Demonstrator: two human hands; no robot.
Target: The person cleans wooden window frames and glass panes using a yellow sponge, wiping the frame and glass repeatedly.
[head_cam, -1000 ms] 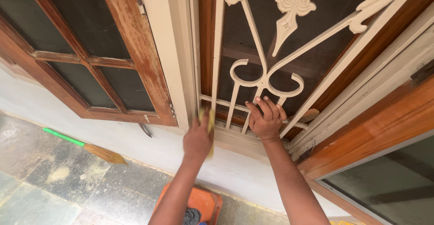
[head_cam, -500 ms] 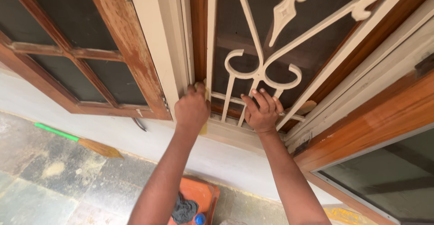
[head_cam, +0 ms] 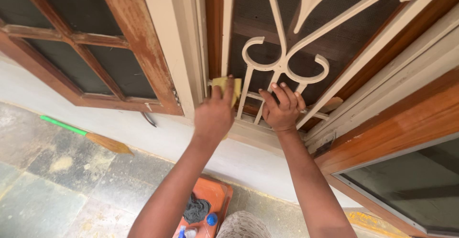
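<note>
In the head view, the left hand (head_cam: 213, 116) is closed around a small yellow pad (head_cam: 225, 86), a flat, pale yellow piece with soft rounded edges, pressed against the lower left part of the cream-painted metal grille (head_cam: 282, 66), where a vertical bar meets a short horizontal bar. The pad sticks up above the knuckles and is partly hidden by the fingers. The right hand (head_cam: 282, 109) holds no object; its fingers curl over the horizontal bar just below the 2 scroll curls, touching the grille. Behind the grille is dark mesh in a brown wooden frame (head_cam: 213, 23). To the left hangs an open wooden shutter (head_cam: 129, 32) with worn, scuffed varnish. Below, on the stone floor, lie a broom with a green handle (head_cam: 83, 135) and an orange tray (head_cam: 215, 200) holding a dark cloth (head_cam: 196, 208).
</note>
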